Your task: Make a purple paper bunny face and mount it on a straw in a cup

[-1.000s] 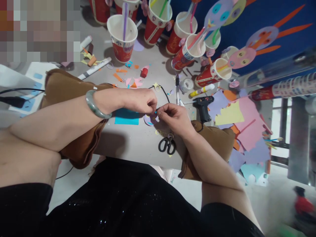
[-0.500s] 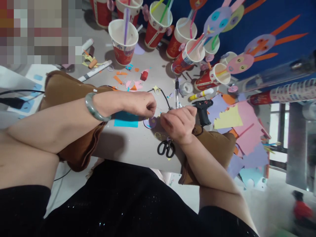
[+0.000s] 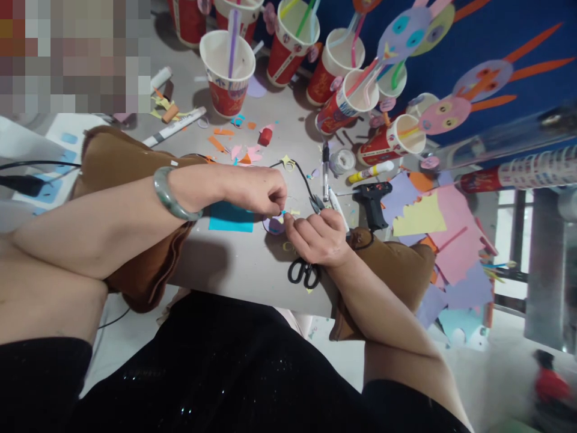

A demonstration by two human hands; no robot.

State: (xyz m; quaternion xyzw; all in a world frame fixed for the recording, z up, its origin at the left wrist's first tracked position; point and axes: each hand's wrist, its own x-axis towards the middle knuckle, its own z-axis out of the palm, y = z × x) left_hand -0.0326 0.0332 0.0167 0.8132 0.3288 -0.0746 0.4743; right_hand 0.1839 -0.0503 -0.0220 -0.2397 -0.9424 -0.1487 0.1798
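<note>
- Grey counter spreads before us against a blue backdrop, with red paper cups toward the far side and paper scraps scattered nearer.
- Half a second ago our right hand is drawn back from the left; now it is in again, its curled fingers just beside the left fingertips.
- Our left hand keeps nearly the same place, reaching over the far edge of a blue sheet.
- We judge from this return that the fine fingerwork is two-handed again, with one hand steadying while the other adjusts.
- Between our hands sits a small blue piece, right at the left fingertips and just above a purple disc that lies on the counter, partly covered.
- On the left, our grip looks pinched together on that blue piece, thumb and forefinger leaving no gap we can see.
- On the right, our grip is curled inward with the tips close to the same piece; we cannot tell whether they touch it or hold anything.
- Just below the right hand we see the black handles of the scissors, which no finger holds; the glue gun lies apart, off to the right.
</note>
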